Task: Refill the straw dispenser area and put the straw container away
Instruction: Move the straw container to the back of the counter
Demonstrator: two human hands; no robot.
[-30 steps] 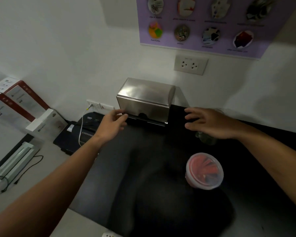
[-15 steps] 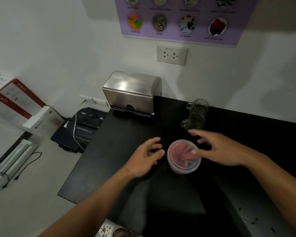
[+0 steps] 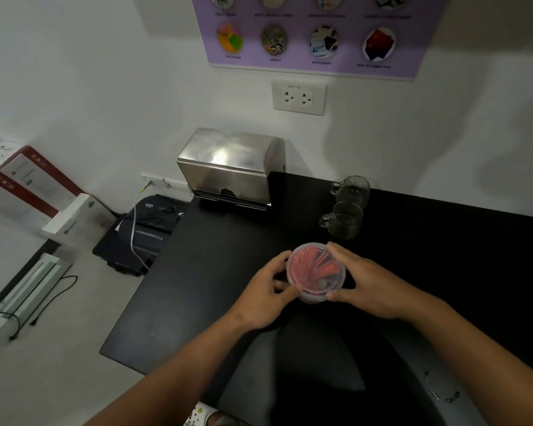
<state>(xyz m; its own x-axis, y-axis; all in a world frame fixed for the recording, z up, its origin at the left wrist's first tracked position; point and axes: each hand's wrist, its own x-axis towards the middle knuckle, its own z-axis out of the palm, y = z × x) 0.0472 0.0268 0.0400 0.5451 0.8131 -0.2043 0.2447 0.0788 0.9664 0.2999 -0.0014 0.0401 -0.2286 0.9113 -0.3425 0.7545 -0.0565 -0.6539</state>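
A round clear plastic straw container (image 3: 316, 272) with a lid and red straws inside stands on the black counter (image 3: 216, 272). My left hand (image 3: 268, 290) wraps its left side and my right hand (image 3: 360, 284) grips its right side and rim. The steel straw dispenser (image 3: 228, 167) sits shut at the counter's back left corner, against the wall, well beyond both hands.
Two glass mugs (image 3: 345, 207) stand just behind the container. Left of the counter, lower down, are a black shredder (image 3: 148, 229) with a white cable, boxes (image 3: 28, 192) and a laminator (image 3: 28, 287). A wall socket (image 3: 297, 98) sits above the dispenser.
Both hands left the dispenser, came back toward me and closed on the straw container's sides. The view tilted down and back.
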